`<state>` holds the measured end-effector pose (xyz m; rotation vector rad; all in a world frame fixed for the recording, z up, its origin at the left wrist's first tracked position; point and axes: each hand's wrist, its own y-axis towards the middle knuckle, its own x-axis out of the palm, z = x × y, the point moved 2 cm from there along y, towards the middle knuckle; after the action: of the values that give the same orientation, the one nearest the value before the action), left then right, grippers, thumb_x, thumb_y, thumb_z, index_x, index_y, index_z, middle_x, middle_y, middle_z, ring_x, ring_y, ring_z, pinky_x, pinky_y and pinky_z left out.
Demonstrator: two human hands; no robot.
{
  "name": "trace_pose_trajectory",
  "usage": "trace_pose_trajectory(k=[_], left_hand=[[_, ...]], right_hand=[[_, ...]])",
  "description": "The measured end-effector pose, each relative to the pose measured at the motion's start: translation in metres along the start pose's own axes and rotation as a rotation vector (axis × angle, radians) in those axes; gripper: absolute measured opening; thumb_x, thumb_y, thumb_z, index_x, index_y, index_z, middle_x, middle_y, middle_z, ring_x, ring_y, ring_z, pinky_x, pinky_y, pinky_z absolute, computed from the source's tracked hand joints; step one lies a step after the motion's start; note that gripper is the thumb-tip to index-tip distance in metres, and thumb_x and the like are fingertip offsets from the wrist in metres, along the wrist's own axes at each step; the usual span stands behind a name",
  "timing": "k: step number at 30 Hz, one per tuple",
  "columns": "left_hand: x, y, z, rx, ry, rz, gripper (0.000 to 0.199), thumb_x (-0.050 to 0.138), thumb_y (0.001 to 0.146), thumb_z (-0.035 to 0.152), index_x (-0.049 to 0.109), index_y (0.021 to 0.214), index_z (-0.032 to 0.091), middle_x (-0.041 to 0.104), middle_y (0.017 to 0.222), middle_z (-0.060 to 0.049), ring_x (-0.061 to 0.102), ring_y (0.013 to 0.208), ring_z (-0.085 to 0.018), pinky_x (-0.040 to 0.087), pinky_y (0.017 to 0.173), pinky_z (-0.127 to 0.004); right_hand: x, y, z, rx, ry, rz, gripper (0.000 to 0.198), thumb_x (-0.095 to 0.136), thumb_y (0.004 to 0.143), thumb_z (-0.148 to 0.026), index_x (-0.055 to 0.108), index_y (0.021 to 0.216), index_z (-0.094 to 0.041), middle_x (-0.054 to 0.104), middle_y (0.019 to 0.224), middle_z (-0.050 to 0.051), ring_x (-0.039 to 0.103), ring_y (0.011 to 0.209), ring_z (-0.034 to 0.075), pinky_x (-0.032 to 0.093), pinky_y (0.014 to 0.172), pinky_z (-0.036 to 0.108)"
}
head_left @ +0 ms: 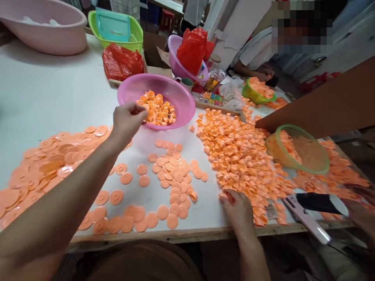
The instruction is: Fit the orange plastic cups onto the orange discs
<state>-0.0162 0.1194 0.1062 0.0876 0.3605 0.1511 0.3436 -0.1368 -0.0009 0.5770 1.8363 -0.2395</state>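
My left hand [127, 121] reaches over the near left rim of a pink basin [183, 95], its fingers pinched on an orange plastic piece [150, 116]. Inside the basin lies a heap of small orange cup-shaped pieces [161, 107]. At the near edge of a wide pile of orange plastic cups [234, 144], my right hand [239, 212] has its fingers closed round a small orange cup [230, 196], partly hidden by the fingers. Between my arms, flat orange discs [172, 168] are scattered on the white table [199, 216]. Larger orange discs [58, 156] are heaped under and beyond my left forearm.
A green translucent basket [310, 156] lies tipped at the right, near a handheld fan-like device [310, 222]. Red bags [123, 62], a green basket [136, 33] and a large pale pink tub [58, 35] stand behind. Another person [258, 54] sits at the back right.
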Motion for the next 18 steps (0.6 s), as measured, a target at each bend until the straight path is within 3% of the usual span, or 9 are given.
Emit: trace_pose_trajectory(k=[3,5,7,9,11,13,15,18], left_hand=[[0.010,0.010,0.009,0.166,0.076,0.042,0.019,0.069,0.078,0.023,0.071,0.095,0.014,0.071,0.093,-0.004,0.062,0.080,-0.015,0.051,0.078,-0.033],[0.021,-0.023,0.000,0.263,0.107,-0.140,0.008,0.066,0.080,0.023,0.071,0.085,0.019,0.070,0.085,-0.001,0.060,0.076,-0.014,0.050,0.074,-0.032],[0.043,-0.077,-0.017,0.343,0.089,-0.482,0.010,0.061,0.083,0.019,0.070,0.079,0.021,0.069,0.079,-0.001,0.060,0.074,-0.015,0.048,0.068,-0.030],[0.069,-0.132,-0.032,0.472,0.158,-0.723,0.016,0.057,0.083,0.012,0.070,0.079,0.021,0.068,0.083,-0.004,0.060,0.083,-0.018,0.046,0.069,-0.031],[0.092,-0.173,-0.041,0.581,0.274,-0.832,0.019,0.055,0.081,0.007,0.067,0.072,0.019,0.066,0.080,-0.006,0.058,0.081,-0.020,0.044,0.067,-0.033],[0.100,-0.192,-0.051,0.620,0.350,-0.865,0.019,0.056,0.080,0.007,0.064,0.068,0.019,0.065,0.077,-0.006,0.056,0.078,-0.019,0.042,0.067,-0.033],[0.080,-0.195,-0.066,0.587,0.403,-0.834,0.018,0.057,0.081,0.007,0.063,0.068,0.019,0.064,0.076,-0.004,0.055,0.077,-0.019,0.042,0.067,-0.033],[0.007,-0.191,-0.094,0.445,0.502,-0.679,0.019,0.053,0.083,0.007,0.065,0.075,0.019,0.064,0.081,-0.005,0.055,0.080,-0.019,0.042,0.070,-0.033]], right_hand=[[0.006,-0.004,0.022,-0.033,-0.059,-0.006,0.040,0.052,0.080,-0.045,0.075,0.091,-0.014,0.067,0.088,0.016,0.056,0.088,0.032,0.047,0.081,0.047],[0.006,-0.010,0.020,-0.087,-0.071,-0.009,0.039,0.052,0.084,-0.045,0.075,0.094,-0.015,0.067,0.089,0.014,0.054,0.089,0.031,0.047,0.083,0.047],[0.004,-0.013,0.008,-0.124,-0.084,0.007,0.039,0.052,0.086,-0.046,0.074,0.096,-0.016,0.066,0.091,0.014,0.054,0.091,0.031,0.047,0.084,0.046],[0.004,-0.015,-0.011,-0.144,-0.040,0.029,0.039,0.054,0.088,-0.048,0.074,0.100,-0.017,0.064,0.093,0.013,0.055,0.091,0.030,0.048,0.083,0.045],[0.009,-0.020,-0.034,-0.177,0.071,-0.034,0.039,0.058,0.087,-0.050,0.073,0.106,-0.019,0.063,0.093,0.011,0.058,0.084,0.026,0.050,0.077,0.040],[0.018,-0.026,-0.057,-0.226,0.204,-0.166,0.037,0.060,0.088,-0.050,0.072,0.108,-0.022,0.064,0.090,0.008,0.060,0.074,0.021,0.052,0.070,0.035],[0.027,-0.031,-0.073,-0.248,0.299,-0.224,0.032,0.057,0.089,-0.048,0.073,0.099,-0.022,0.067,0.085,0.007,0.062,0.070,0.020,0.052,0.068,0.034],[0.032,-0.030,-0.083,-0.143,0.403,-0.164,0.032,0.057,0.087,-0.049,0.073,0.084,-0.021,0.071,0.082,0.009,0.067,0.073,0.023,0.054,0.071,0.037]])
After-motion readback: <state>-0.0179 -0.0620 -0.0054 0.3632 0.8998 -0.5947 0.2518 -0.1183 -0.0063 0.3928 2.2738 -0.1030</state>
